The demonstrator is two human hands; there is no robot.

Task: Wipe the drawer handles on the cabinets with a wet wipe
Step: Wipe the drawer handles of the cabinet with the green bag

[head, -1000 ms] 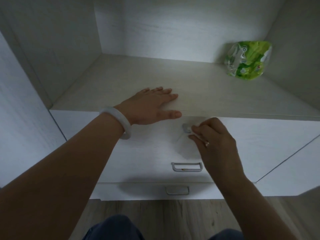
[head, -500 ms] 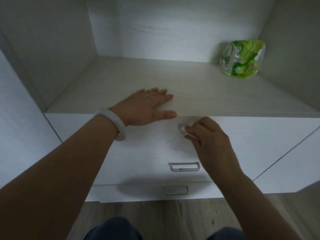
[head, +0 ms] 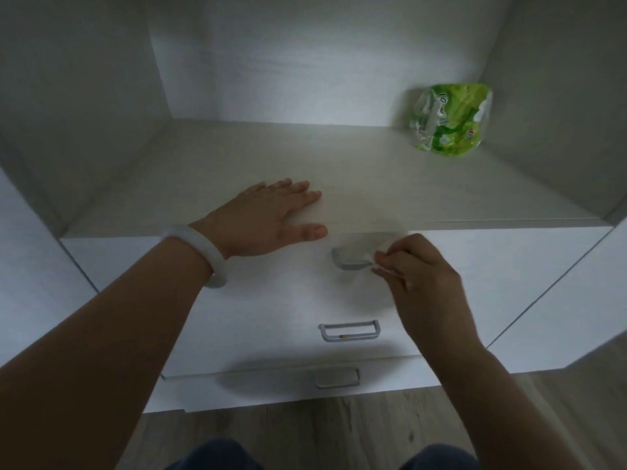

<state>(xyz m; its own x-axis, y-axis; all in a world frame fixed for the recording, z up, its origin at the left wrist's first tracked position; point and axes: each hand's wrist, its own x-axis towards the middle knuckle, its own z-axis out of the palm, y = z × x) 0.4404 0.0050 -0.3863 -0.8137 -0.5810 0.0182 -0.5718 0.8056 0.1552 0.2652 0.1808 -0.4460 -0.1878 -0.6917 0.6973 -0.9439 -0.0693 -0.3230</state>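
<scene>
One wet wipe [head: 364, 252] is pinched between the curled fingers of the right hand [head: 420, 276] and is held against the right end of the top drawer handle [head: 349, 261], which is partly covered by it. The wipe appears blurred. The left hand [head: 268, 218] is laid flat, fingers straight, on the cabinet top [head: 424, 195] at its front edge, nothing being grasped; a white bangle [head: 200, 252] is worn on that wrist. Two further handles are seen below: the middle handle [head: 349, 330] and the bottom handle [head: 336, 377]. A green wipe packet [head: 451, 120] is set at the back right of the cabinet top.
</scene>
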